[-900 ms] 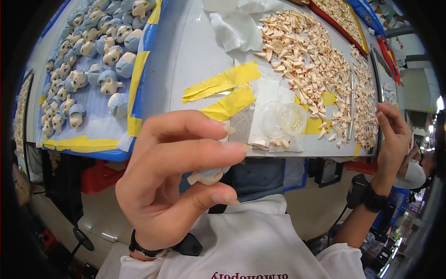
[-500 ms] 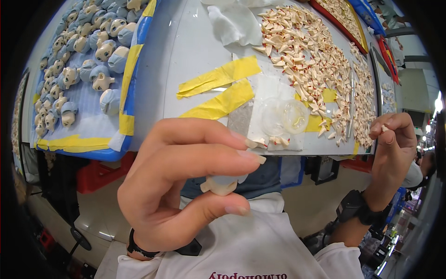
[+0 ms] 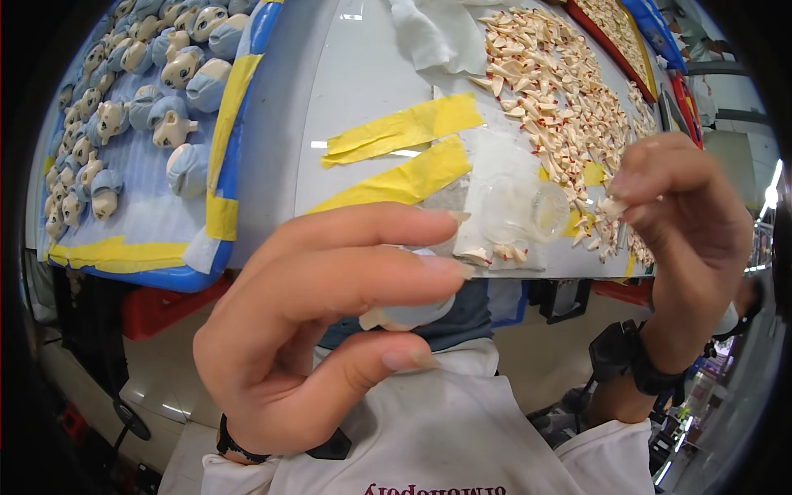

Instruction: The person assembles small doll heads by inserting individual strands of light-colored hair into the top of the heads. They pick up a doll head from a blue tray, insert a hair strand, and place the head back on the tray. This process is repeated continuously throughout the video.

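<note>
— What are we holding?
— Our left hand point(image 3: 276, 330) grasps a blue-and-cream doll head point(image 3: 408, 317) before our shirt point(image 3: 412, 429); our right hand point(image 3: 693, 214) pinches a small pale piece point(image 3: 611, 208).
— And our table point(image 3: 346, 66)?
— We see yellow tape point(image 3: 404, 128), clear cups point(image 3: 550, 213) and red-tipped pieces point(image 3: 565, 99) on it, a blue-rimmed tray point(image 3: 157, 279) leftward, pale floor tiles point(image 3: 175, 363) below.

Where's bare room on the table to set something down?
Largest: pale tabletop between the taped right rim of the blue tray and the yellow tape strips, up toward the white cloth. Smaller: tray liner between the doll heads and front rim. Crowded: right side, under small beige pieces.
</note>
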{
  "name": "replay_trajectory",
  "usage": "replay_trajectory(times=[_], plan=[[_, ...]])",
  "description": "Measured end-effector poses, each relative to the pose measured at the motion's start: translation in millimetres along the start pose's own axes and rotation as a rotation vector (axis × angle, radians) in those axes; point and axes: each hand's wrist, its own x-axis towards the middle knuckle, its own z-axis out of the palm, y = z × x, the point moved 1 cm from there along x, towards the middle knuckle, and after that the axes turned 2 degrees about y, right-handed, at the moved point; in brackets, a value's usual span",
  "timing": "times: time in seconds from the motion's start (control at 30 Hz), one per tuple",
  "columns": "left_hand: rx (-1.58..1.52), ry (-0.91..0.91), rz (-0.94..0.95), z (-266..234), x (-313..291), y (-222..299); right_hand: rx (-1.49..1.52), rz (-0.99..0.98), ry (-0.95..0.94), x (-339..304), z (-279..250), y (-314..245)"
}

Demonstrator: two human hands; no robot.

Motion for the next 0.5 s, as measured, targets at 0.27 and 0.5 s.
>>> replay_trajectory(times=[0.27, 0.5], plan=[[-0.145, 0.038, -0.037, 3, 2, -1, -0.443, -0.140, -0.189, 19, 17, -26], [-0.204, 0.019, -0.021, 10, 4, -2, -0.435, -0.188, -0.063, 15, 24, -27]])
